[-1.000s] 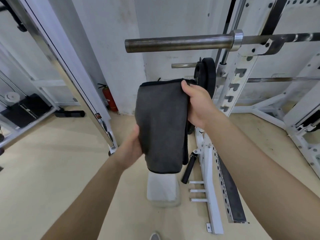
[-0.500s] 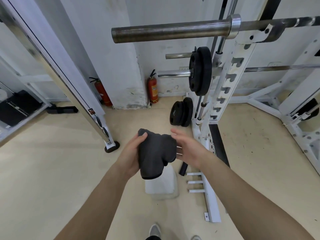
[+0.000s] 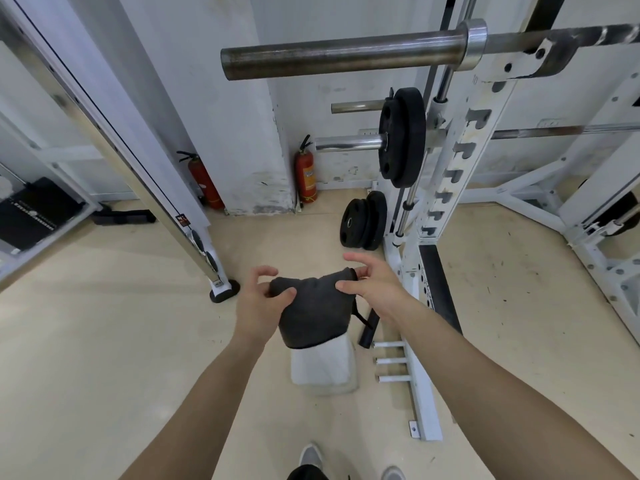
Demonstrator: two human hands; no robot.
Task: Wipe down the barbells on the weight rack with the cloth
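Left hand and right hand each pinch a top corner of the cloth (other fingers spread), which hangs above open floor just left of the rack. Farther up, the barbell rests on the rack, its bare end jutting left into free space.

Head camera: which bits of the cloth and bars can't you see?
- Right end of the top barbell: head view, cut off by picture edge.
- Top corners of the cloth: head view, covered by the left hand and right hand.
- Far end of white block: head view, hidden by cloth.
- Label on fire extinguisher: head view, too small to read.
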